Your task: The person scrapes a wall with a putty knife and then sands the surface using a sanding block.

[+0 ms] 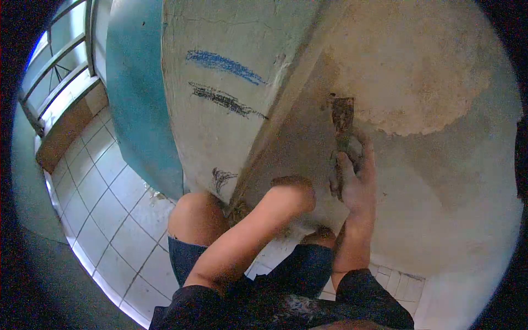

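My right hand (360,179) is closed around the handle of a scraper (342,114). The scraper points upward, its worn, dirty blade against the wall at the lower left border of a rough tan patch (410,71). My left hand (301,195) is to the left of the scraper, below its blade. Motion blurs this hand and hides its fingers. A dark brownish smear (287,180) shows at its upper edge; I cannot make out what it is.
A pale wall face (220,132) with blue and black scribbles meets the worked wall at a corner. Further left are a teal surface (135,93), white floor tiles (113,220) and a barred opening (63,60). My bent knee (198,217) is near the corner.
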`<state>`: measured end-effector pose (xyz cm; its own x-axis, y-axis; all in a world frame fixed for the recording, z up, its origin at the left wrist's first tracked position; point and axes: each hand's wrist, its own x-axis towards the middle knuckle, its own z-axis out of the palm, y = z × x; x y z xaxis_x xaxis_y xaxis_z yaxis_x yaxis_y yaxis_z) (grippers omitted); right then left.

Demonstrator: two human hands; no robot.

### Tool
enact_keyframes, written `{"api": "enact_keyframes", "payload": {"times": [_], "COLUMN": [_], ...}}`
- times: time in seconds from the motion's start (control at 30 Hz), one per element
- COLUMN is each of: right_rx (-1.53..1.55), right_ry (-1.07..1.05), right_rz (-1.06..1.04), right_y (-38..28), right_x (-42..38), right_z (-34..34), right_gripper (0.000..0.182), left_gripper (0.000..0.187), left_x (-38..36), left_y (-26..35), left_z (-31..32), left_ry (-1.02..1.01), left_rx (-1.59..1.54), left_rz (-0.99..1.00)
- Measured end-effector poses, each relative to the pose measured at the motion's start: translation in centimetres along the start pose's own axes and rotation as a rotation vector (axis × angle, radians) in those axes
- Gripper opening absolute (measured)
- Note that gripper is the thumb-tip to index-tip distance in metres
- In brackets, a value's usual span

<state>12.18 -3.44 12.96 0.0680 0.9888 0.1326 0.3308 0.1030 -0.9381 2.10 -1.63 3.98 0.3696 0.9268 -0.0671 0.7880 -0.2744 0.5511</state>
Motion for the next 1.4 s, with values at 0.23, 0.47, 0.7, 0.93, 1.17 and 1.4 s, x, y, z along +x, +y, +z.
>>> {"api": "enact_keyframes", "payload": {"times": [0.23, 0.47, 0.7, 0.93, 1.17, 1.4], "right_rx": [-0.050, 0.524, 0.549, 0.518, 0.457, 0.378], "right_ry": [-0.013, 0.116, 0.097, 0.044, -0.017, -0.056], "right_rz": [-0.360, -0.328, -0.306, -0.269, -0.206, -0.191], "right_y": [8.0, 8.9, 9.1, 9.9, 13.4, 13.3], "right_x": [2.4, 3.8, 4.3, 3.2, -1.0, 3.7], "right_z": [2.9, 9.2, 9.2, 8.1, 1.0, -4.1], "right_gripper": [0.043, 0.032, 0.035, 0.038, 0.041, 0.044], "left_gripper": [0.036, 0.050, 0.064, 0.071, 0.083, 0.088], "left_x": [-2.6, 1.1, 1.4, 1.4, 0.5, 0.8], "left_y": [3.0, 0.8, 0.7, 0.6, 1.3, 1.8], "left_z": [-5.5, -1.7, -2.0, -1.2, -2.4, -2.6], "left_ry": [0.510, 0.942, 0.871, 0.818, 0.881, 0.799], "left_rx": [-0.273, 0.189, 0.123, -0.010, -0.150, -0.358], "left_rz": [-0.185, 0.068, 0.075, 0.059, 0.157, 0.207]}}
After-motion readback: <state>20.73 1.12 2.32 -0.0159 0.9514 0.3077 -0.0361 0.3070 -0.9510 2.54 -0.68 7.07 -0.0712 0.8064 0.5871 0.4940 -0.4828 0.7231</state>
